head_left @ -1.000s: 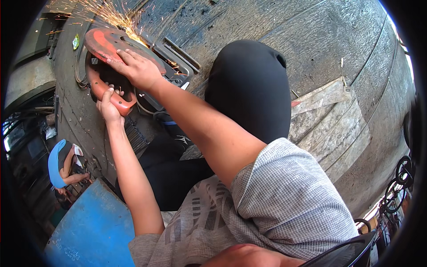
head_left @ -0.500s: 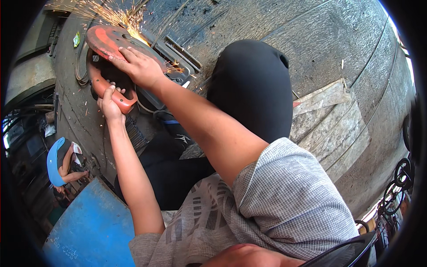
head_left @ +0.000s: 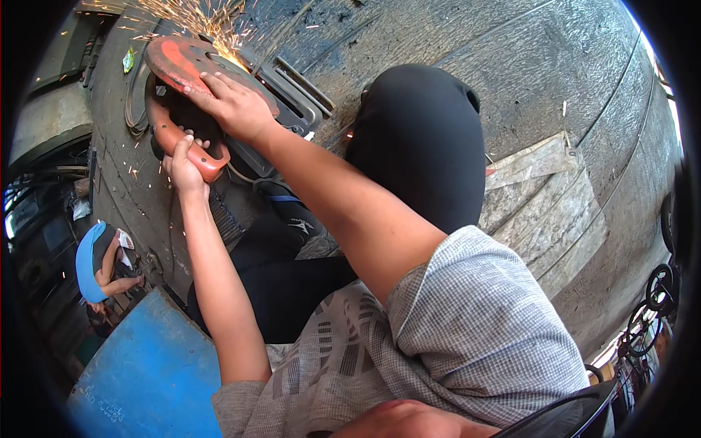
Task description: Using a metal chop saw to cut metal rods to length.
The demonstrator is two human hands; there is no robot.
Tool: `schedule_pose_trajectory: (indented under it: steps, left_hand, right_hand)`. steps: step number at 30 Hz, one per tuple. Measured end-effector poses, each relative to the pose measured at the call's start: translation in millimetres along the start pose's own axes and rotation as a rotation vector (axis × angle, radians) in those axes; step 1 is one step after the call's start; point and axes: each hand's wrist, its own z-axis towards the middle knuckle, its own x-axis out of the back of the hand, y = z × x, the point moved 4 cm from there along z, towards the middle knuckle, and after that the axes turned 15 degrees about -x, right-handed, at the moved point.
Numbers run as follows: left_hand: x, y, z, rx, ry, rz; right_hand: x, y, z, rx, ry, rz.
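Observation:
An orange chop saw (head_left: 175, 62) with a round, worn guard stands on the floor at the upper left. Its D-shaped handle is gripped by my left hand (head_left: 184, 168), with the fingers wrapped through the loop. My right hand (head_left: 237, 109) lies flat on top of the guard, fingers stretched out. Bright orange sparks (head_left: 212, 25) spray from the far side of the guard, up and to the left. The dark metal saw base (head_left: 296, 109) shows to the right of the guard. The guard hides the blade and the cutting spot.
My bent knee (head_left: 420, 139) in black is right of the saw. A worn flat sheet (head_left: 544, 197) lies on the dark floor (head_left: 511, 87). A blue panel (head_left: 150, 365) is at lower left, near another person (head_left: 95, 263) bending over. A cable (head_left: 131, 117) runs beside the saw.
The view has shifted slightly. The sparks still fly, with their spray changed in shape and more specks scattered around. Both hands keep their places on the saw.

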Motion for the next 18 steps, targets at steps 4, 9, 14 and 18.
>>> schedule_pose_trajectory:
  steps: [4, 9, 14, 18]
  left_hand:
    - [2.9, 0.5, -1.1, 0.005, 0.019, 0.021]
    - [3.8, -2.3, -0.2, -0.004, 0.014, 0.013]
    - [2.6, -2.0, -1.4, -0.007, 0.032, 0.023]
    - [1.1, -3.1, -2.0, -0.015, 0.016, -0.005]
  right_hand:
    - [-0.4, -2.1, -0.2, 0.004, -0.007, 0.003]
    - [5.6, -4.4, 0.0, 0.064, 0.076, -0.030]
    - [5.7, -4.4, -0.8, 0.063, 0.073, -0.037]
    - [1.2, -0.3, -2.2, 0.004, -0.010, 0.001]
